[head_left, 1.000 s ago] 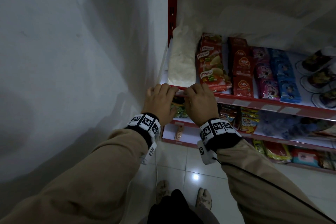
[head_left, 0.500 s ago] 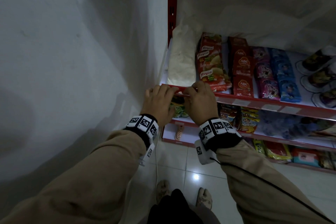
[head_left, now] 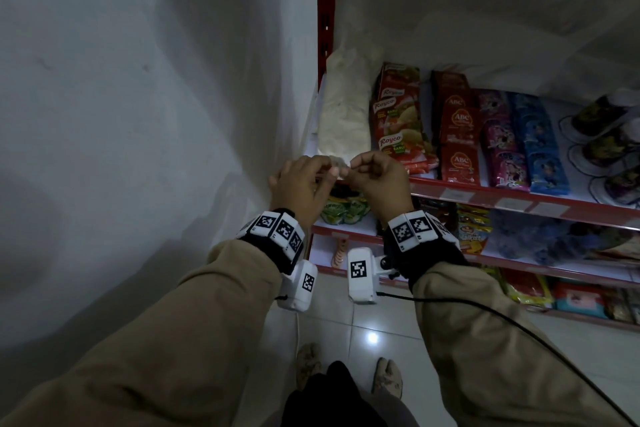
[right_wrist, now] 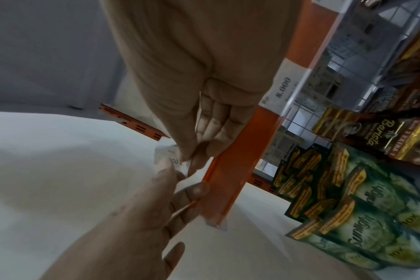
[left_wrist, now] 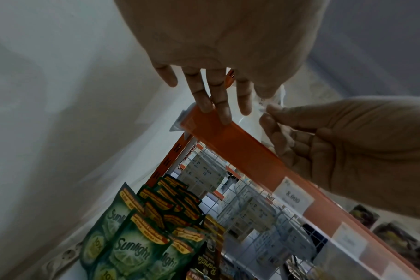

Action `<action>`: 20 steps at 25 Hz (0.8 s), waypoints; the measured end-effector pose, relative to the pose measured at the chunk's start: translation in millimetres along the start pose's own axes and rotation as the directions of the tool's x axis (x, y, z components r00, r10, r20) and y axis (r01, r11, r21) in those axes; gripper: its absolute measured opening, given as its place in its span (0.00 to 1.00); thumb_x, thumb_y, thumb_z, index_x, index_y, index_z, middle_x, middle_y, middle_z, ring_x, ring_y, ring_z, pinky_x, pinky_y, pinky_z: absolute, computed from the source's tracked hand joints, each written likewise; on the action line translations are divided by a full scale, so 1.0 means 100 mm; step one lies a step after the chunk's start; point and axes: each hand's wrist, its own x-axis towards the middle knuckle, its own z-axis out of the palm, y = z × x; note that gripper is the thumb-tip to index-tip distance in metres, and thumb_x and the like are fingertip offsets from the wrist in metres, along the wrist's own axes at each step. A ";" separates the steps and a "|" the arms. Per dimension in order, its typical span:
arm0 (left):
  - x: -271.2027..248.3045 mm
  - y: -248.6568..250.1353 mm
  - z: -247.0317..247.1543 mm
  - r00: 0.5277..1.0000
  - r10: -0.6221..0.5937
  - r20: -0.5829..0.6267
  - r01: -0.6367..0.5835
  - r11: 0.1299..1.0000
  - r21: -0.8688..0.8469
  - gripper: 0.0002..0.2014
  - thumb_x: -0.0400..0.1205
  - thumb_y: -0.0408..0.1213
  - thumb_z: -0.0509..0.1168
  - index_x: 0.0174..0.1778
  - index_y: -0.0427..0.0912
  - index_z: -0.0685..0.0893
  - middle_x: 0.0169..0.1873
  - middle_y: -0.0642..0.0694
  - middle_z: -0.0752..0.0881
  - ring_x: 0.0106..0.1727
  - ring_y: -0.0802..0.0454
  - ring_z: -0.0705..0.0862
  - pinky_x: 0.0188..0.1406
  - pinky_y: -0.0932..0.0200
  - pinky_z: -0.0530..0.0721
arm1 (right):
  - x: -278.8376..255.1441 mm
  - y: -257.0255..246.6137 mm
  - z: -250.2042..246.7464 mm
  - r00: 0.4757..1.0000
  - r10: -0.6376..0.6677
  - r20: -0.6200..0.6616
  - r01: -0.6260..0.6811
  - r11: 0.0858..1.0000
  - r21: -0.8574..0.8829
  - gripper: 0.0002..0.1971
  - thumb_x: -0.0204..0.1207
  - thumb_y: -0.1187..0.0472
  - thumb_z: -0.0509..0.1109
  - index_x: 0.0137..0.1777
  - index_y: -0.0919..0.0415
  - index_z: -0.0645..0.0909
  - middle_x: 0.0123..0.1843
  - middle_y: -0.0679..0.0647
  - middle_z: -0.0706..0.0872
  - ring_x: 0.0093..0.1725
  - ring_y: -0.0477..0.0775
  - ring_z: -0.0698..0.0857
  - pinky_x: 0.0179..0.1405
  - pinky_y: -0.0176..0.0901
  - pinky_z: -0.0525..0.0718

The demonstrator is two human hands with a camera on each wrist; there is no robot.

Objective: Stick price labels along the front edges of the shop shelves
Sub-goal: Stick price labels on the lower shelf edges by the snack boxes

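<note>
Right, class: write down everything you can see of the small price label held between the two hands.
The price label is a small pale slip, paper by its look, with dark printed digits; only zeros can be read. The right hand pinches one end and the left hand the other, so it hangs between them just above the left end of the red shelf edge. It is not yet stuck down. Fingers hide much of it, and its full wording cannot be made out.

Left hand (left_wrist: 218, 56) fingers rest on the orange shelf edge (left_wrist: 240, 149); right hand (left_wrist: 348, 144) pinches a label (left_wrist: 271, 102).
</note>
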 end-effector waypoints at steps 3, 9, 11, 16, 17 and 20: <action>-0.02 -0.02 0.02 0.999 -0.014 -0.030 0.014 1.000 -0.004 0.11 0.85 0.52 0.58 0.53 0.52 0.82 0.53 0.54 0.83 0.58 0.47 0.75 0.53 0.53 0.57 | -0.01 0.04 0.03 1.000 0.011 0.013 -0.011 1.000 -0.002 0.07 0.72 0.72 0.74 0.47 0.71 0.80 0.35 0.56 0.82 0.37 0.50 0.81 0.37 0.35 0.84; 0.02 -0.03 0.01 0.998 0.065 0.021 -0.068 0.981 0.183 0.12 0.85 0.50 0.58 0.53 0.49 0.83 0.55 0.51 0.82 0.59 0.46 0.75 0.54 0.51 0.60 | 0.08 0.06 -0.11 0.994 -0.071 0.086 0.087 0.978 -0.191 0.02 0.75 0.68 0.72 0.46 0.64 0.83 0.39 0.58 0.86 0.39 0.54 0.84 0.40 0.44 0.85; 0.02 -0.01 -0.01 0.995 0.094 0.037 -0.101 0.960 0.263 0.11 0.85 0.48 0.57 0.54 0.49 0.82 0.56 0.51 0.82 0.58 0.46 0.75 0.54 0.50 0.60 | 0.09 0.07 -0.14 0.992 -0.094 0.089 0.115 0.954 -0.275 0.04 0.74 0.68 0.73 0.47 0.61 0.83 0.40 0.57 0.86 0.40 0.56 0.86 0.42 0.46 0.86; 0.03 0.03 -0.04 0.974 0.193 0.114 -0.224 0.855 0.468 0.12 0.84 0.45 0.57 0.59 0.49 0.80 0.57 0.49 0.81 0.58 0.45 0.77 0.58 0.44 0.64 | 0.15 -0.07 -0.13 0.904 -0.278 0.326 0.418 0.735 -0.533 0.14 0.69 0.69 0.73 0.55 0.57 0.86 0.47 0.54 0.88 0.46 0.50 0.84 0.47 0.37 0.81; 0.04 0.04 -0.06 0.974 0.189 0.126 -0.226 0.848 0.480 0.13 0.85 0.45 0.55 0.60 0.49 0.80 0.58 0.50 0.81 0.58 0.45 0.77 0.59 0.43 0.64 | 0.17 -0.11 -0.11 0.885 -0.263 0.385 0.456 0.662 -0.595 0.12 0.70 0.68 0.72 0.53 0.57 0.87 0.46 0.55 0.88 0.46 0.52 0.84 0.47 0.41 0.81; 0.04 0.04 -0.09 0.972 0.182 0.147 -0.231 0.839 0.493 0.13 0.86 0.47 0.53 0.59 0.50 0.79 0.58 0.51 0.80 0.59 0.46 0.76 0.60 0.43 0.64 | 0.18 -0.14 -0.11 0.884 -0.233 0.405 0.459 0.592 -0.662 0.08 0.72 0.69 0.70 0.47 0.59 0.87 0.44 0.58 0.87 0.45 0.57 0.84 0.46 0.48 0.81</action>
